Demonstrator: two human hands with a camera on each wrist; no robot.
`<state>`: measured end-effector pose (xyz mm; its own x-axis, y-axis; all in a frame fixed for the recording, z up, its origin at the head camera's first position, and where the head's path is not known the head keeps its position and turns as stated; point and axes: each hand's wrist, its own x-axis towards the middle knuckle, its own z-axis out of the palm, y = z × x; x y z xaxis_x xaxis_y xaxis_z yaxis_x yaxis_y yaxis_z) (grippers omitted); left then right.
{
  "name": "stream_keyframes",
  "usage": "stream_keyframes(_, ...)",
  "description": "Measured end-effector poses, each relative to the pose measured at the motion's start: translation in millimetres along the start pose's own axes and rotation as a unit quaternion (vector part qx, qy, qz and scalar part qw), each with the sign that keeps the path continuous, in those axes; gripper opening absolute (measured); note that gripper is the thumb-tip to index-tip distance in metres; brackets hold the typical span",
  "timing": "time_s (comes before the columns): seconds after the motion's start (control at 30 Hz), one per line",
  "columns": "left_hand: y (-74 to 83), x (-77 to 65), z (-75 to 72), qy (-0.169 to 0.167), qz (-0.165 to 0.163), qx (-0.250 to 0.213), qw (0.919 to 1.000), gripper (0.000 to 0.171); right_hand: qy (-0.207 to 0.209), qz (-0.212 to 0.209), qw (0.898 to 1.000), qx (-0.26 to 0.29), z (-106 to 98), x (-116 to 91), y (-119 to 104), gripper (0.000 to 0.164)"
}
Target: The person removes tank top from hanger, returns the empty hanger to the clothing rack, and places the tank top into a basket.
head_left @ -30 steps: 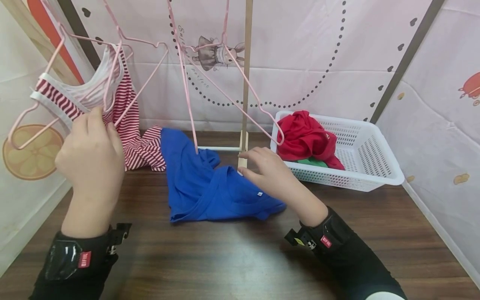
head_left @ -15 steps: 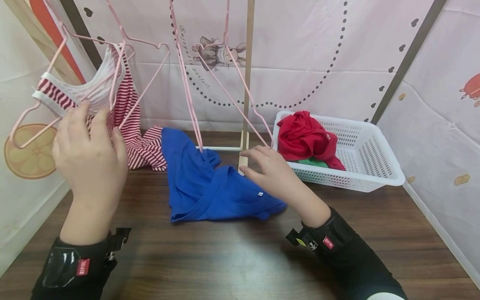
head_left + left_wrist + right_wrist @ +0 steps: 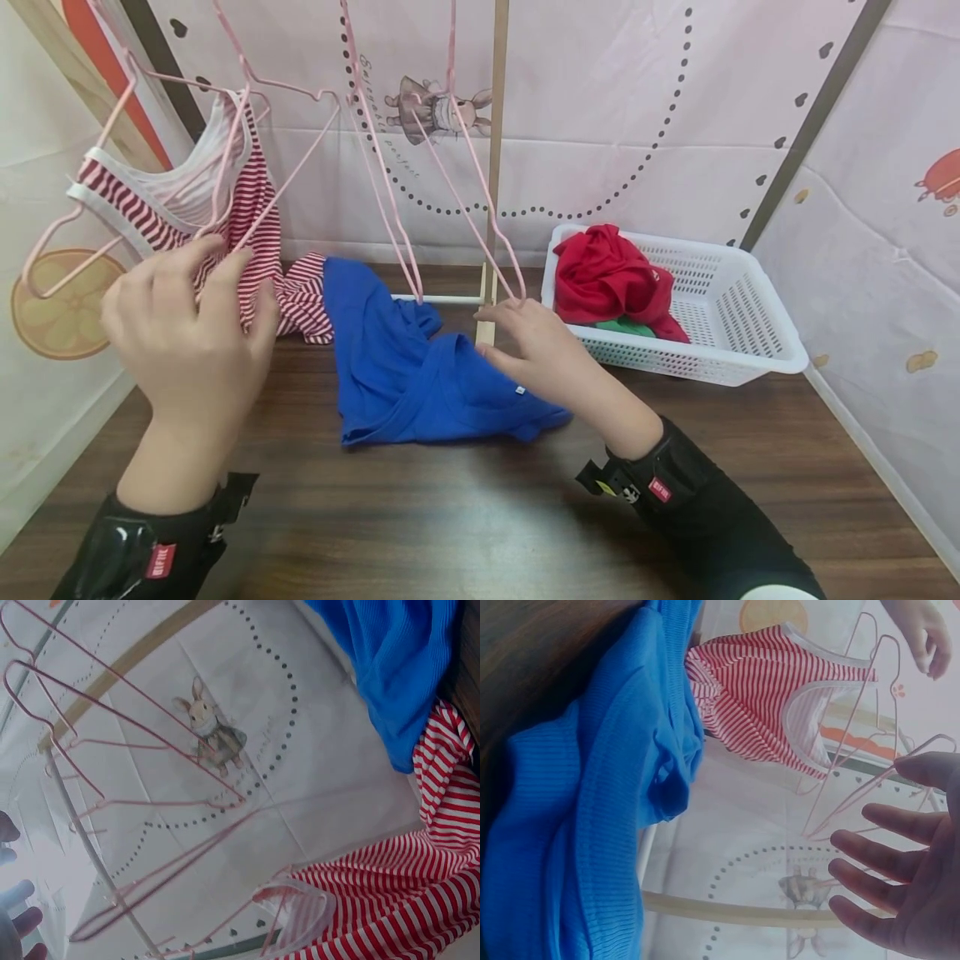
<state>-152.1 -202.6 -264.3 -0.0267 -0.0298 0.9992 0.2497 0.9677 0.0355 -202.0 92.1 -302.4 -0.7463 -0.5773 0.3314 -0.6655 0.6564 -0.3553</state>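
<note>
My left hand (image 3: 191, 333), fingers loosely bent and holding nothing, hovers before the red-and-white striped tank top (image 3: 258, 217). That top hangs from a pink wire hanger (image 3: 112, 108), its hem bunched on the table. Another pink hanger (image 3: 288, 187) dangles just in front of it. My right hand (image 3: 536, 337) is relaxed over the right part of a blue garment (image 3: 420, 383), which lies crumpled on the table. In the right wrist view its fingers (image 3: 885, 855) are spread with nothing between them. Further pink hangers (image 3: 483, 187) hang bare near the middle.
A white perforated basket (image 3: 738, 317) stands at the right with a red garment (image 3: 611, 275) and a bit of green cloth (image 3: 626, 326) in it. A wooden upright (image 3: 497, 150) rises behind the blue garment. Printed sheets (image 3: 600, 108) enclose the back and sides.
My left hand has come away from the hanger by the striped top, its fingers loosening, and shifted slightly down. The bare hangers have swung and turned. My right hand has barely moved.
</note>
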Motion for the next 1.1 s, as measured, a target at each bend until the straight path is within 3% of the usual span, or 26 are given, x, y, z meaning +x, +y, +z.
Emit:
stream_keyframes(0.07, 4.3, -1.9, -1.1, 0.007, 0.010, -0.007, 0.9999, 0.017, -0.005, -0.003, 1.000, -0.003, 2, 0, 1, 0.045)
stream_keyframes(0.2, 7.9, -5.7, -4.8, -0.012, 0.025, -0.015, 0.9995, 0.018, -0.024, -0.008, 1.000, -0.016, 6, 1, 3, 0.048)
stream_keyframes(0.4, -0.2, -14.5, -8.5, -0.083, 0.063, -0.027, 0.9942, 0.026, -0.053, -0.021, 0.997, -0.052, 17, 1, 7, 0.052)
stream_keyframes(0.53, -9.3, -22.2, -8.6, -0.165, 0.108, -0.015, 0.9802, 0.037, -0.082, -0.032, 0.994, -0.065, 26, 0, 9, 0.056)
stream_keyframes(0.63, -13.6, -27.1, -6.5, -0.209, 0.132, -0.019, 0.9688, 0.040, -0.110, -0.039, 0.990, -0.079, 32, 0, 10, 0.059)
stream_keyframes(0.97, -22.0, -41.1, 5.5, -0.288, 0.168, -0.052, 0.9414, 0.048, -0.216, -0.041, 0.969, -0.115, 60, -3, 15, 0.071)
stream_keyframes(1.1, -24.0, -46.6, 9.4, -0.327, 0.186, -0.065, 0.9241, 0.047, -0.241, -0.037, 0.962, -0.123, 73, -6, 19, 0.073)
